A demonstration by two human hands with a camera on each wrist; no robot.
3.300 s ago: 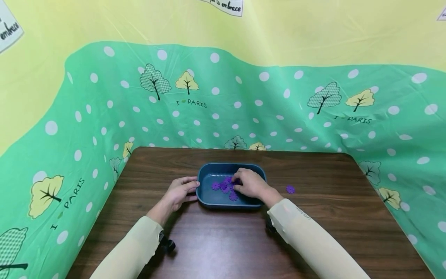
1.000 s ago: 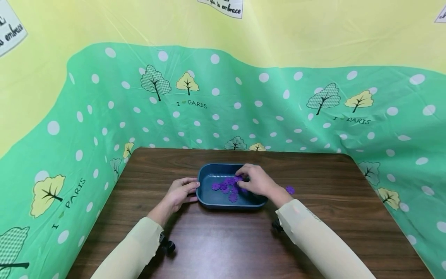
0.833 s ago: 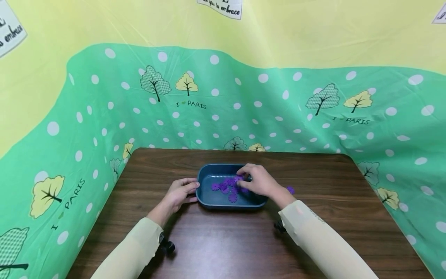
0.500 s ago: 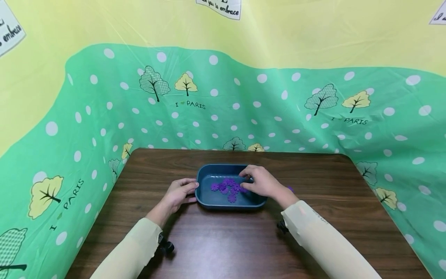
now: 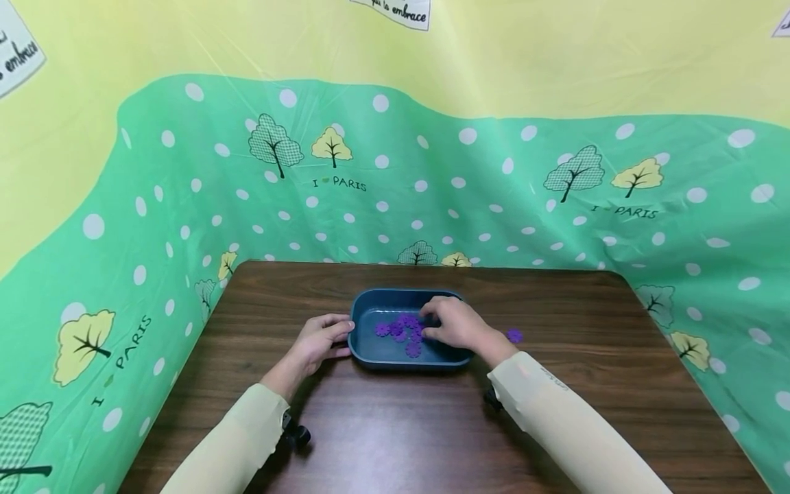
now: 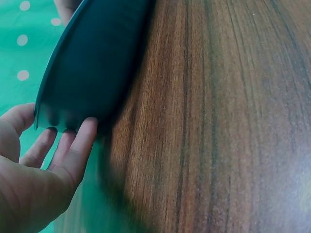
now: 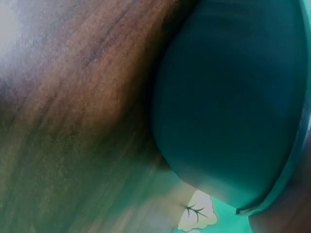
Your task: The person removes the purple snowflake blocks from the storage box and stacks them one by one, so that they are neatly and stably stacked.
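We see a dark blue rounded plastic tray (image 5: 395, 357) sitting near the middle of a dark brown wood-grain table (image 5: 401, 439), and in it lies a cluster of small purple flower-shaped plastic pieces (image 5: 398, 331). Our left hand (image 5: 317, 341) rests against the tray's left wall, fingers (image 6: 80, 145) nearly straight and touching the outside, the thumb up at the rim. Our right hand (image 5: 453, 324) reaches over the tray's right side and down among the purple pieces, its fingers bent onto them; we cannot tell whether it has one pinched, as the hand's back hides the fingertips and the right wrist view shows only the tray's outer wall. One more purple flower piece (image 5: 514, 335) lies alone on the table, just right of the tray. A green polka-dot cloth printed with trees (image 5: 555, 199) stands behind and around the table.
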